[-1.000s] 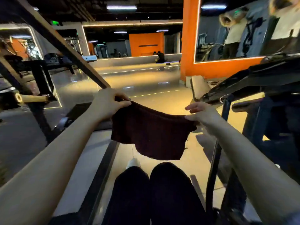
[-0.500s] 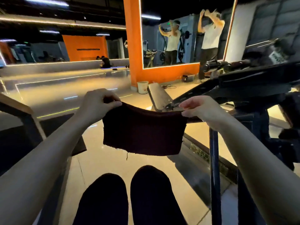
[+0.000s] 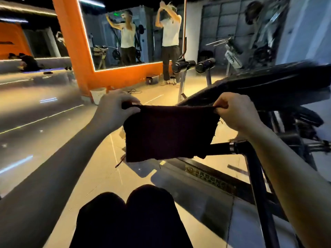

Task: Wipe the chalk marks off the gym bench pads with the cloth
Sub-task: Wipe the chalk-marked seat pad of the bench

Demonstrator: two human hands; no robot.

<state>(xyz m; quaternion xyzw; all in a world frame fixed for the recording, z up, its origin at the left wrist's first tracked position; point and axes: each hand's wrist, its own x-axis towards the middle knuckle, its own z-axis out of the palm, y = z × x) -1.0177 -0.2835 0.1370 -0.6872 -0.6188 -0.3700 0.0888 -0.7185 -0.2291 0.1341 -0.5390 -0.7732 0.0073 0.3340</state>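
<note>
A dark maroon cloth (image 3: 168,133) is held spread in the air by its two upper corners. The left corner is pinched by the left hand (image 3: 114,111), thumb and curled fingers closed over a small bunched fold; the right corner is pinched likewise by the right hand (image 3: 234,111), knuckles turned upward. Between the two grips the top edge is drawn nearly taut and level, while the lower edge hangs free and ragged, with loose threads at the left lower corner. The cloth is held in front of, and apart from, the black bench pad (image 3: 268,86), which slants upward to the right just behind the right hand; contact between hand and pad cannot be determined. Below the pad a black steel frame (image 3: 254,176) is seen, its bar passing behind the cloth's lower right corner. Open pale floor (image 3: 89,158) lies to the left and below the cloth. Both forearms are extended forward from the lower corners of the view, converging on the cloth, above the person's dark-clad knees (image 3: 129,212). An orange-framed mirror (image 3: 125,42) stands well beyond.
</note>
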